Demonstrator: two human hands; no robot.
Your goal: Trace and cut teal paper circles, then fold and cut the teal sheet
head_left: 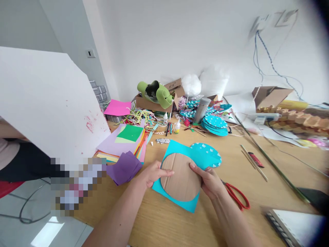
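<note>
A round piece of brown cardboard [181, 181] lies flat against a bright blue paper sheet [172, 147], whose corners stick out around it. My left hand [154, 174] grips the left edge, thumb on the cardboard and fingers partly hidden at the sheet. On the opposite side, my right hand [210, 179] pinches the right edge, its thumb pressed on the cardboard's face. Just beyond is a blue disc with white spots [209, 154], partly covered by the sheet. Red-handled scissors [238, 195] lie beside my right wrist, their blades mostly hidden.
Coloured paper [110, 140] and purple sheets [125, 168] lie left. Behind stand glue bottles [177, 127], a steel flask [202, 111] and stacked blue discs [215, 126]. Sticks [254, 163], a red cutter [256, 160] and a notebook [298, 224] lie right. A large white board [46, 103] rises at left.
</note>
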